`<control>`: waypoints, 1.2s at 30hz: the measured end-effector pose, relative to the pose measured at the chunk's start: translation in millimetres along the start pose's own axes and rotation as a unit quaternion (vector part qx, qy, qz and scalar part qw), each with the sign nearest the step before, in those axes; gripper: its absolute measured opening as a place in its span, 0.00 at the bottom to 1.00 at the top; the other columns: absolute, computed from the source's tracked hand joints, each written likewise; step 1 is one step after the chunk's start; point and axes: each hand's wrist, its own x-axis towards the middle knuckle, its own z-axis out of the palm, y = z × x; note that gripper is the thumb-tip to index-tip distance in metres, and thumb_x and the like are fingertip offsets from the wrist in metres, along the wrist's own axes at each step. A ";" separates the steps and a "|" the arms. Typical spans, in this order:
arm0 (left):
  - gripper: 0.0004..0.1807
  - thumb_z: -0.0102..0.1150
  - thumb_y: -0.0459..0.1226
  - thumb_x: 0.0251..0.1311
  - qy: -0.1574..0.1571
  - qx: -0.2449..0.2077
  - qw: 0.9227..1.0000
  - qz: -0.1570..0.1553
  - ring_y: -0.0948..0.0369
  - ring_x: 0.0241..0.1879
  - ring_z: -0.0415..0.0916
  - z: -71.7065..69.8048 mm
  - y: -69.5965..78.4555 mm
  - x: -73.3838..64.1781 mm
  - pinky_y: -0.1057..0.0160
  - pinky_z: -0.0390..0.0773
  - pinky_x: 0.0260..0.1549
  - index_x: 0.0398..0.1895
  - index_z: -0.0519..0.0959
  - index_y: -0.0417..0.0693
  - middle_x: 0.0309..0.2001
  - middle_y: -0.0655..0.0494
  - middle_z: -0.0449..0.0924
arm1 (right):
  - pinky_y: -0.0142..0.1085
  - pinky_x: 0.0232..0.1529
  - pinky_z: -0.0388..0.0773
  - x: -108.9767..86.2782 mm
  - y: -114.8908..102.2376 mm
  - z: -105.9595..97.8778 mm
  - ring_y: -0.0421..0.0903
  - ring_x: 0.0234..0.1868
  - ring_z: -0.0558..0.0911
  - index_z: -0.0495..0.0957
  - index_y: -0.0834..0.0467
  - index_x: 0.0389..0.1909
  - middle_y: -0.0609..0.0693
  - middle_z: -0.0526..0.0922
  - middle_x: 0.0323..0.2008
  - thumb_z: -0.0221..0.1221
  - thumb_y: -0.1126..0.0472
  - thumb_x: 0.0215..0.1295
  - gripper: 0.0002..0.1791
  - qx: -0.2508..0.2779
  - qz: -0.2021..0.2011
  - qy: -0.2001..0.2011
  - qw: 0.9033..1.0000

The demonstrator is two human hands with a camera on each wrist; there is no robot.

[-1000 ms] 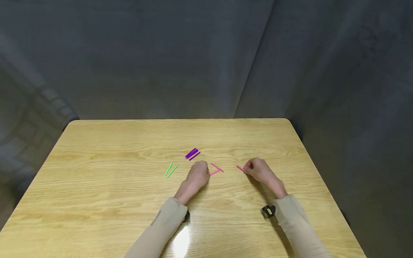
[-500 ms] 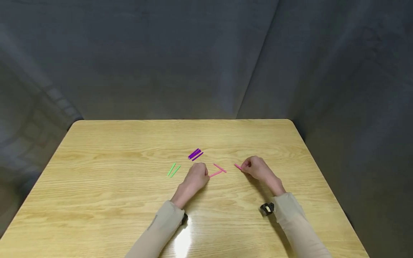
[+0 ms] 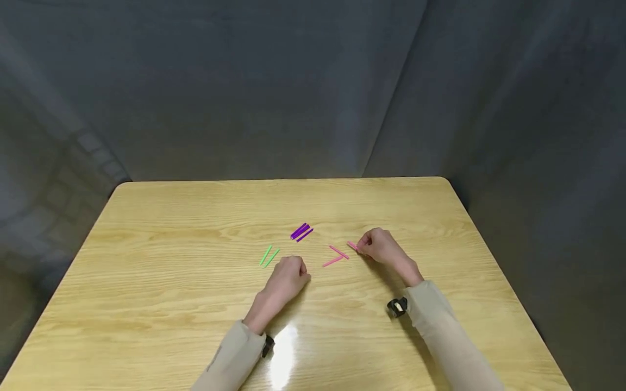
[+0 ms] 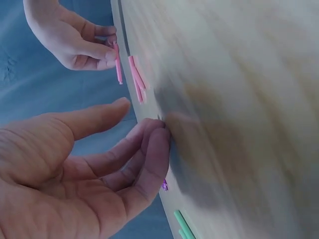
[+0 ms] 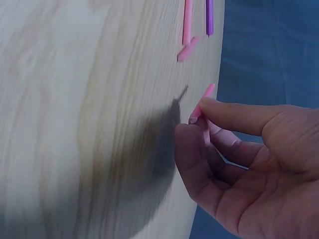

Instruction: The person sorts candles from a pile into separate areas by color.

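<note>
In the head view, my right hand (image 3: pixel 385 251) pinches a thin pink stick (image 5: pixel 203 103) between thumb and fingertips, and the right wrist view shows it raised just off the surface. To its left lie two more pink sticks (image 3: pixel 332 261) on the table, meeting at their right ends in a sideways V. My left hand (image 3: pixel 285 279) rests by the tabletop to the left of that V. Its fingers are loosely bent, the thumb (image 4: pixel 102 119) stands apart from them, and nothing is between them.
Two green sticks (image 3: pixel 266 255) lie side by side beyond the left hand. Farther back is a small bunch of purple sticks (image 3: pixel 300 231). The wooden table (image 3: pixel 195 217) ends at a dark curtain (image 3: pixel 235 92).
My left hand has let go of the lower pink stick and drawn back to the left. My right hand, still pinching its stick, has moved left and farther back, near the V.
</note>
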 end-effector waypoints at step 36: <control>0.10 0.65 0.27 0.54 -0.012 0.001 1.000 -0.027 0.62 0.20 0.67 -12.0 -25.2 -35.5 0.68 0.69 0.20 0.24 0.72 0.43 0.21 0.57 0.72 | 0.30 0.24 0.66 20.1 -17.6 29.6 0.40 0.22 0.70 0.84 0.61 0.24 0.47 0.82 0.21 0.63 0.67 0.59 0.05 -0.019 -0.024 0.022 0.999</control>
